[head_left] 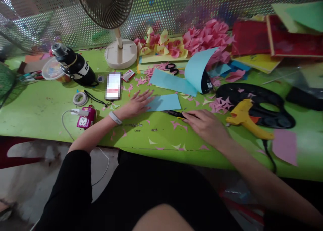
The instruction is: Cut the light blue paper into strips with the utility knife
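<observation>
My left hand (138, 104) lies flat with its fingers spread, the fingertips on the left end of a blue paper rectangle (165, 102). My right hand (204, 125) is closed around a black utility knife (176, 113) with a bit of yellow on it. The knife lies low along the paper's near edge, pointing left; whether the blade touches the paper I cannot tell. Behind the rectangle is a longer blue paper strip (171, 81), and next to it a curled blue sheet (199, 68) stands up. Black-handled scissors (172, 69) rest behind the strip.
Pink and yellow paper scraps (220, 105) litter the green table (101, 137). A yellow glue gun (248, 118) rests by a black palette (282, 111) at right. At left are a phone (113, 86), a tape roll (80, 99), a purple plug adapter (86, 117), a black bottle (78, 68) and a fan (121, 54).
</observation>
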The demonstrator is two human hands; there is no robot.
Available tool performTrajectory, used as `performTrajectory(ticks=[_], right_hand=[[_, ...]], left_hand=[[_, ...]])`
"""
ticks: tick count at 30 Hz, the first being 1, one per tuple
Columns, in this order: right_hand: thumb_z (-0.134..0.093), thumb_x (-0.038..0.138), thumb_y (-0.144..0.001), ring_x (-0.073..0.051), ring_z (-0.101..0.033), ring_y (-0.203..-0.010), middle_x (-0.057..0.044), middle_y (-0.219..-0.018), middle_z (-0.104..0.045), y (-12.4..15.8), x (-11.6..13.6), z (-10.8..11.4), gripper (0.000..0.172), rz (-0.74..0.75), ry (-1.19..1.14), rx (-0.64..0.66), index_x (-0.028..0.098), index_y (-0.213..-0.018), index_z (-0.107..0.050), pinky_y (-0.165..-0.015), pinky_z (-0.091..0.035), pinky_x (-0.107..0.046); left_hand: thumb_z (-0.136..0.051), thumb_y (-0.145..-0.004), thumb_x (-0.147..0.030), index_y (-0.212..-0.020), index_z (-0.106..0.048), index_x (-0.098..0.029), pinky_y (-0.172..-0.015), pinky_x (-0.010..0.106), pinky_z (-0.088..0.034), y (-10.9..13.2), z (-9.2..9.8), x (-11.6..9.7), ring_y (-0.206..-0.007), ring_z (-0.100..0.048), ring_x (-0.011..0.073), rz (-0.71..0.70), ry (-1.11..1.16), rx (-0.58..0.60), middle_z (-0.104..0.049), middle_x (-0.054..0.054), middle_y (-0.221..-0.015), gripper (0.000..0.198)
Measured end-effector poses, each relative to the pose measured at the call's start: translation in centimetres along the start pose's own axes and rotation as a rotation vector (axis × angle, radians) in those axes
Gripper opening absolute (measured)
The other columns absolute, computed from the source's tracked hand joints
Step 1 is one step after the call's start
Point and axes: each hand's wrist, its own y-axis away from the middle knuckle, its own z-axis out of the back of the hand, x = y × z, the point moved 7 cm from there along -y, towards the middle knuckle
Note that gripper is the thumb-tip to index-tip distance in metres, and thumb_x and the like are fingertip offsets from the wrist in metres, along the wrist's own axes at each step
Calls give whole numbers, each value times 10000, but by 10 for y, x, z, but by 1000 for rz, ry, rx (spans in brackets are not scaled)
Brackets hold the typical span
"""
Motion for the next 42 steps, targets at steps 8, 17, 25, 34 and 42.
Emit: performTrajectory(ticks=[8, 17, 25, 34, 42], right_hand=[[-619, 154, -1026, -272, -708, -1000, -157, -1096, -770, -20, 13, -4, 286, 43, 15, 39, 146, -1273, -765, -870, -590, -419], [-582, 117, -1029, -278, -699, -983, -162, -1091, -774, -17, 27, 1, 287, 110, 22, 40, 124, -1250, -765, -860, -589, -421], [-598, 126, -1025, -272, -700, -985, -168, -1093, -771, -28, 36, -2, 284, 103, 13, 59, 105, -1252, -767, -853, -589, -403], [-571, 161, -1043, -278, -687, -977, -169, -1096, -764, -28, 42, -7, 289, 87, -16, 75, 120, -1256, -762, -852, -572, -414], [-531, 164, -1058, -270, -685, -991, -149, -1096, -758, -37, 52, -12, 300, 95, -37, 96, 160, -1260, -753, -857, -559, -418]], left_hand=[[-341, -1148, -321, -1682, -359, -206, -1378, 490, -159, 24, 5, 28, -1648, -279, 217, -4, -5, 47, -347, 81, -1745, 546], [-337, -1152, -329, -1669, -393, -211, -1380, 479, -156, 23, 5, 24, -1650, -270, 217, 6, -7, 42, -339, 77, -1749, 533], [-351, -1148, -316, -1674, -384, -226, -1377, 488, -163, 21, 4, 23, -1654, -259, 216, 16, 6, 53, -327, 64, -1751, 534], [-344, -1145, -293, -1671, -392, -230, -1377, 463, -136, 22, 3, 22, -1656, -255, 210, 15, 3, 77, -306, 58, -1762, 531], [-368, -1132, -279, -1665, -408, -216, -1373, 478, -147, 21, -5, 25, -1648, -284, 234, 12, -4, 66, -318, 77, -1755, 538]])
